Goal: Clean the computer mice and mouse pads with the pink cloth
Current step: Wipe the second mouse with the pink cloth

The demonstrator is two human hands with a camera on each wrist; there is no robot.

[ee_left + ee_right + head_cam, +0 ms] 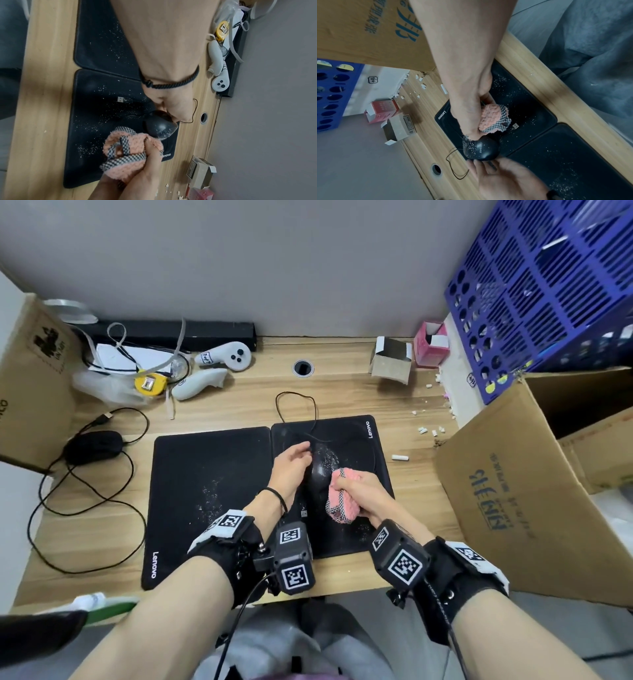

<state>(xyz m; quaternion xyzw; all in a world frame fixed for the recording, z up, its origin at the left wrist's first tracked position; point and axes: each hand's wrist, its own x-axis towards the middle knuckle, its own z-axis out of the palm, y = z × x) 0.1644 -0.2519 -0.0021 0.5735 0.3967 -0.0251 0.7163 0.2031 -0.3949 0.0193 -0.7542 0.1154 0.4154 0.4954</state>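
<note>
Two black Lenovo mouse pads lie side by side on the desk, the left pad [205,491] and the right pad [363,436], both dusted with white specks. Over the right pad my left hand [291,463] grips a black wired mouse [322,470] by its left side and front, its top speckled white [481,148]. My right hand [363,491] clutches the bunched pink cloth [342,498] with checkered trim [130,148] and presses it against the mouse's right rear. A second black mouse [94,446] sits on the desk at far left. The held mouse's USB plug [120,99] lies on the right pad.
A large cardboard box [513,491] crowds the right side, with a blue crate [548,285] behind it. Small boxes [390,359] and white crumbs [428,429] lie at back right. White controllers [222,357], a yellow tape measure [149,383] and cables fill back left.
</note>
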